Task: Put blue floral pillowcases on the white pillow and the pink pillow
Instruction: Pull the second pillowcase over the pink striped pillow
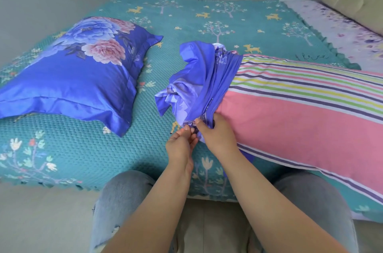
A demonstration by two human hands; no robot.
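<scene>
Covered pillow (74,70) on bed (207,24), well left of pink pillow (300,116). Blue floral pillowcase (199,82) bunched over pink pillow's left end, rest uncovered. Left hand (180,145) + right hand (215,132) touching, both pinching pillowcase edge at near-left corner of pink pillow.

A wide strip of teal bedspread (157,70) lies open between the covered floral pillow (78,70) and the bunched pillowcase (199,78); the pink striped pillow (300,111) blocks the right side, reaching the bed's near edge
</scene>
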